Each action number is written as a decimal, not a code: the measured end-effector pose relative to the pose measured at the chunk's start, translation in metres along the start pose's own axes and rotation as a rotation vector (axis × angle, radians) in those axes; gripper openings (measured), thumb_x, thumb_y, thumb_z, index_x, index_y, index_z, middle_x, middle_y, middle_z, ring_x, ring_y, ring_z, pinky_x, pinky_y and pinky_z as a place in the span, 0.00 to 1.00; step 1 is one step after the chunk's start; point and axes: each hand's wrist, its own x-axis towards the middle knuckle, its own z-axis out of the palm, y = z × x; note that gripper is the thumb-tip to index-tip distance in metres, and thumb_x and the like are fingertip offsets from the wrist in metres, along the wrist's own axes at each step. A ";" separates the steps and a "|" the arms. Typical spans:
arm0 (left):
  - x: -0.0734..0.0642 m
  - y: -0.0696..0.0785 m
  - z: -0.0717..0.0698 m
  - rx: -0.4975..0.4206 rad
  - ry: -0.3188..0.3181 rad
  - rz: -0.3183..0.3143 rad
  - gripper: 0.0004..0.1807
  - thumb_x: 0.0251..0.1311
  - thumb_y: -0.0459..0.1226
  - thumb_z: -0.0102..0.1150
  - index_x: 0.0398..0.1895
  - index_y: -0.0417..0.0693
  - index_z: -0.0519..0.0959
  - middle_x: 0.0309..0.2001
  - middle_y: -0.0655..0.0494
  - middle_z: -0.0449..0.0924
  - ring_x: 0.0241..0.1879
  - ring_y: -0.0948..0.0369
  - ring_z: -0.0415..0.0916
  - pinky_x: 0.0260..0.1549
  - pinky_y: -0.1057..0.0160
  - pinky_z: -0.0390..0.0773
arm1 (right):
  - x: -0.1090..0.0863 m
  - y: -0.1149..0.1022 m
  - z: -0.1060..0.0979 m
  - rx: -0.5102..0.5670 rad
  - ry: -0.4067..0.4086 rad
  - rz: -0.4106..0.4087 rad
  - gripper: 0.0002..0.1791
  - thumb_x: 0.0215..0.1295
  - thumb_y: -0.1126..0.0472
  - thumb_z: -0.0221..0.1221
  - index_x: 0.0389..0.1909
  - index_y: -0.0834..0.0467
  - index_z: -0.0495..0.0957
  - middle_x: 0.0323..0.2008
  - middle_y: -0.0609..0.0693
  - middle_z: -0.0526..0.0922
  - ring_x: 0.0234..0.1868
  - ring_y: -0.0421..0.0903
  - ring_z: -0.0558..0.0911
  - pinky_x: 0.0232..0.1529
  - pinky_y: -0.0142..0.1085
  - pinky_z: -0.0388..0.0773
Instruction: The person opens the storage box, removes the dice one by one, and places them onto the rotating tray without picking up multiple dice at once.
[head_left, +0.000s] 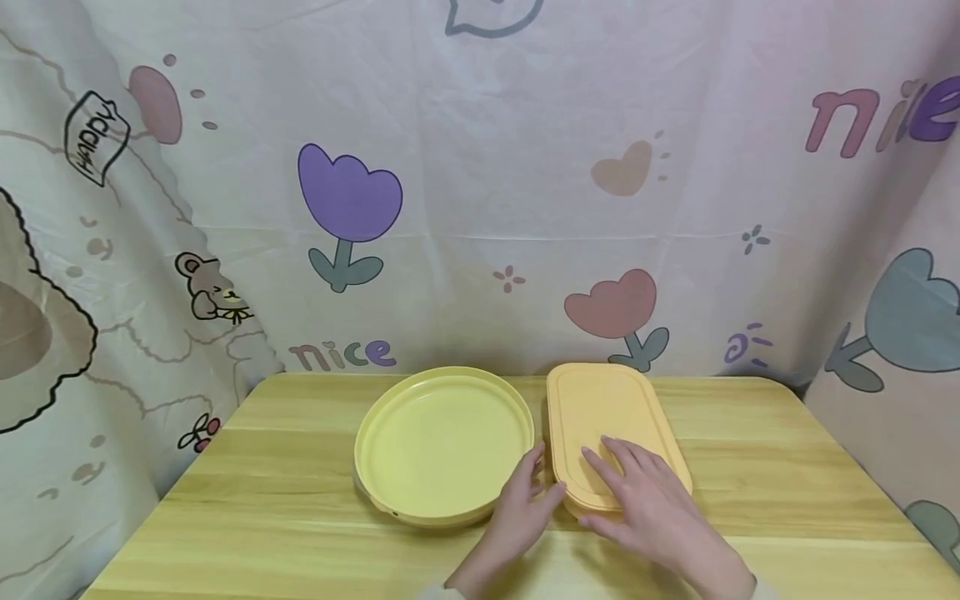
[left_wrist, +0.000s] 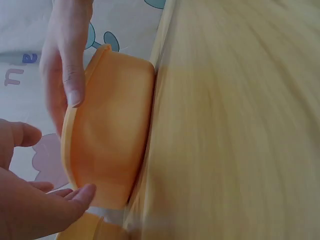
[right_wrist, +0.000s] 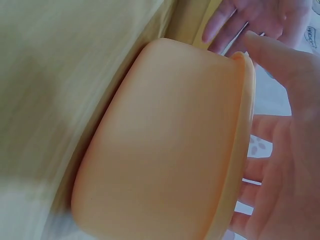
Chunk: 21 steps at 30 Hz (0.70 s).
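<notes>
An orange rectangular food container (head_left: pixel 611 421) with a lid stands on the table, its deep smooth side (right_wrist: pixel 155 135) filling much of the right wrist view. My right hand (head_left: pixel 648 504) lies over the near part of its lid with the fingers spread, the thumb by the front rim. My left hand (head_left: pixel 521 504) is held between this container and a round yellow lidded container (head_left: pixel 446 442) to the left. Its fingers are loosely bent and hold nothing. In the left wrist view, the left fingertips (left_wrist: pixel 85 195) are close to the orange container; whether they touch it I cannot tell.
Both containers stand on a light wood-grain table (head_left: pixel 285 500). Behind it and on both sides hangs a pale cloth (head_left: pixel 480 167) printed with tulips, bears and words. The table's back edge runs just behind the containers.
</notes>
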 end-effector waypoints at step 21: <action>0.012 -0.009 0.024 -0.173 0.071 -0.042 0.35 0.61 0.36 0.50 0.66 0.33 0.47 0.62 0.42 0.56 0.60 0.47 0.57 0.55 0.52 0.62 | -0.001 0.008 0.001 -0.029 -0.054 -0.011 0.35 0.47 0.33 0.58 0.49 0.56 0.77 0.47 0.57 0.73 0.47 0.52 0.72 0.41 0.46 0.70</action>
